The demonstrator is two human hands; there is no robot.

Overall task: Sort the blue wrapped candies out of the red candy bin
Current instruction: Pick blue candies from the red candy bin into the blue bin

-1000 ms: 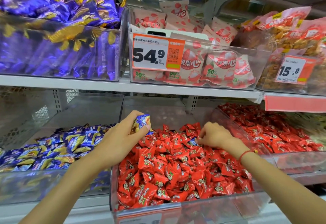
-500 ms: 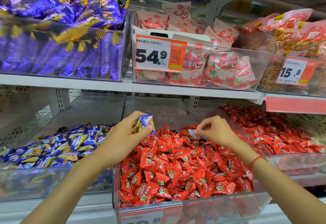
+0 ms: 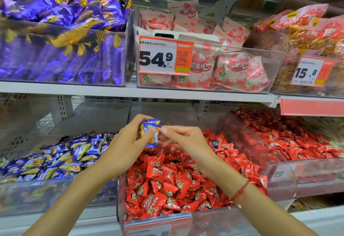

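Nearest is the red candy bin (image 3: 158,217), a clear box full of red wrapped candies (image 3: 167,183). Just above the heap the two hands meet. The left hand (image 3: 128,148) grasps a small bunch of blue wrapped candies (image 3: 150,131) in its curled fingers. The right hand (image 3: 186,141) pinches the edge of this bunch with thumb and forefinger, so I judge the step is passing a picked candy to the left hand. One blue wrapper (image 3: 216,142) still lies among the red ones beside the right hand. Next, the bunch should go left, into the bin of blue candies (image 3: 55,157).
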